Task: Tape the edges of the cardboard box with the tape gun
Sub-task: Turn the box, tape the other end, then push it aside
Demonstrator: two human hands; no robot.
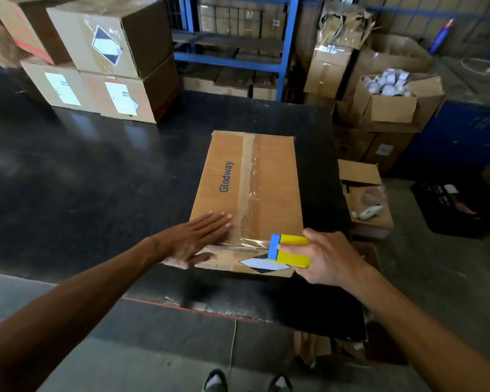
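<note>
A brown cardboard box (269,176) printed "Glodway" lies on the black table (82,179), with clear tape running down its middle seam and over the near edge. My left hand (201,236) rests flat, fingers spread, on the box's near left corner. My right hand (326,257) grips a yellow and blue tape gun (290,250) at the box's near right edge, its blue end against the tape on that edge. A black and white diamond label (262,264) shows on the box's near side, just below the tool.
Stacked cardboard boxes (102,60) stand at the table's far left. Blue shelving (238,46) is behind. To the right of the table are open cartons (391,100), a low box (365,193) holding a tape roll, and a black crate (450,207) on the floor.
</note>
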